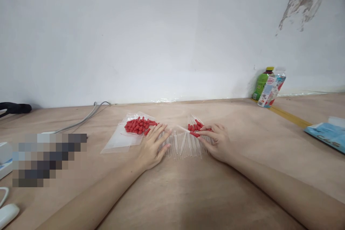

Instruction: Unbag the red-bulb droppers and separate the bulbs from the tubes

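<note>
Between thumb and fingertips, my right hand (219, 143) pinches a dropper (194, 134) by its red rubber bulb. The clear tube of that dropper points up and to the left. Beside the same hand lie several more red-bulbed droppers (194, 127), partly hidden by my fingers. My left hand (153, 147) rests with fingers apart at the left end of a row of clear thin tubes (178, 145). Just beyond its fingertips, a heap of loose red rubber bulbs (137, 125) sits on a clear plastic bag (115, 143).
At the back right, a green bottle (261, 84) and a printed bottle (271, 91) stand against the wall. A blue packet (327, 134) lies at the right. On the left are a grey cable (86, 116), a blurred-out patch and a white mouse-like object (9, 214).
</note>
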